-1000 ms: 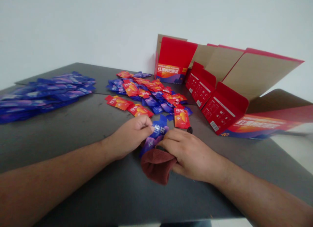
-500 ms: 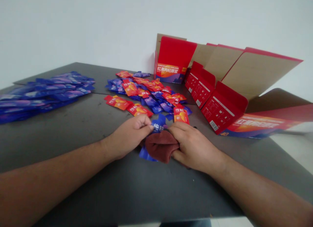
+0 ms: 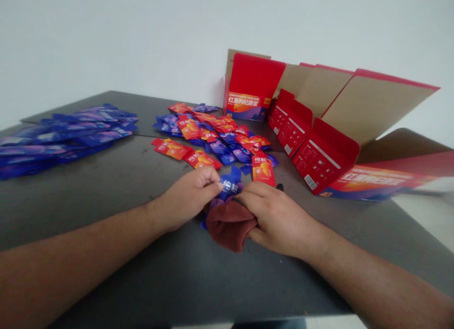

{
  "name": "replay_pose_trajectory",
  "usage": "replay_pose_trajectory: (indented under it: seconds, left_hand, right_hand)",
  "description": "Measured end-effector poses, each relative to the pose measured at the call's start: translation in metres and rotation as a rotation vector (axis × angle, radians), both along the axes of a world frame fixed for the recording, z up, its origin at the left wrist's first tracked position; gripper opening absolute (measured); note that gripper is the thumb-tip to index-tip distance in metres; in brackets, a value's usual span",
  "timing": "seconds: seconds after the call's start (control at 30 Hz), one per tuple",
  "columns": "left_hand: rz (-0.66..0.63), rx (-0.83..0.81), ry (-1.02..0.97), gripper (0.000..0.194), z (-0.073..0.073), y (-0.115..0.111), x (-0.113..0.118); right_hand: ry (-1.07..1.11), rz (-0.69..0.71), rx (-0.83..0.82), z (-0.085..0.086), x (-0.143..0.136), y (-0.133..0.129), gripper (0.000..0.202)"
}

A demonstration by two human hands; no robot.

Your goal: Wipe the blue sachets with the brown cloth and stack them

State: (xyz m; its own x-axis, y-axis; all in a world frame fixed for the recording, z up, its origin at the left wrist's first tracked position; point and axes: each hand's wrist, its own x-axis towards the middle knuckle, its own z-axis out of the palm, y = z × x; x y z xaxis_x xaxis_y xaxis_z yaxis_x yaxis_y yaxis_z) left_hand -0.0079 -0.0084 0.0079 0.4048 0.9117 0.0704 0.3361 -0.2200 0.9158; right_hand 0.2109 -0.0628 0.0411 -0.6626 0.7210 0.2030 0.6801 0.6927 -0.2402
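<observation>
Between my hands is a blue sachet [image 3: 230, 183] with white lettering, its lower part covered by a brown cloth [image 3: 230, 225]. My left hand [image 3: 191, 194] pinches the sachet's left edge between thumb and fingers. Bunched in the fingers of my right hand [image 3: 276, 213], the folded cloth lies against the sachet's front. A bit of blue packaging shows below, by the cloth's left side; whether it belongs to the same sachet I cannot tell. Just beyond my right hand lies a red sachet [image 3: 263, 170], and a small black object [image 3: 280, 187] peeks out behind the knuckles.
A mixed heap of red and blue sachets [image 3: 213, 130] lies ahead on the dark table [image 3: 170, 281]. Far left is a pile of blue sachets [image 3: 64, 135]. Open red cartons [image 3: 319, 154] with raised flaps line the right side, and another carton [image 3: 246, 104] stands at the back.
My right hand has slid the cloth down and slightly toward me along the sachet, uncovering more of its printed front. My left hand has stayed nearly in place.
</observation>
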Motion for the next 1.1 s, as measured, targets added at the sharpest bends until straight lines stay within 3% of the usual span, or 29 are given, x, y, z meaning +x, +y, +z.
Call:
replay_pose_trajectory:
  seconds: [0.07, 0.23, 0.4, 0.57, 0.73, 0.9, 1.03, 1.1]
  left_hand:
    - [-0.008, 0.017, 0.013, 0.018, 0.0, 0.0003, -0.0001]
    - [0.021, -0.003, -0.008, 0.019, -0.0005, 0.0005, 0.0003]
    - [-0.007, 0.024, 0.012, 0.018, 0.0009, 0.0001, -0.0001]
    - [0.04, -0.009, -0.01, 0.019, 0.0001, -0.0003, 0.0012]
    - [-0.008, -0.006, -0.009, 0.018, 0.0011, -0.0006, 0.0009]
    - [0.035, -0.004, -0.028, 0.018, -0.0011, 0.0001, 0.0009]
    - [0.006, -0.012, -0.017, 0.018, -0.0006, -0.0001, 0.0007]
    - [-0.001, -0.01, -0.011, 0.019, -0.0005, 0.0001, 0.0006]
  right_hand:
    - [-0.007, 0.061, -0.009, -0.0001, -0.0006, -0.0008, 0.02]
    - [0.008, -0.121, 0.036, -0.0005, 0.0009, -0.0001, 0.015]
    - [0.003, 0.07, -0.004, 0.0, -0.0006, -0.0012, 0.021]
    - [0.03, -0.125, 0.04, -0.0006, 0.0012, 0.0007, 0.015]
    - [0.01, 0.045, 0.005, 0.0001, -0.0006, -0.0008, 0.021]
    - [0.036, -0.135, 0.046, -0.0001, 0.0012, 0.0003, 0.017]
    - [0.023, 0.013, 0.011, -0.0005, 0.0004, -0.0002, 0.021]
    - [0.016, 0.021, 0.013, -0.0009, 0.0003, 0.0, 0.023]
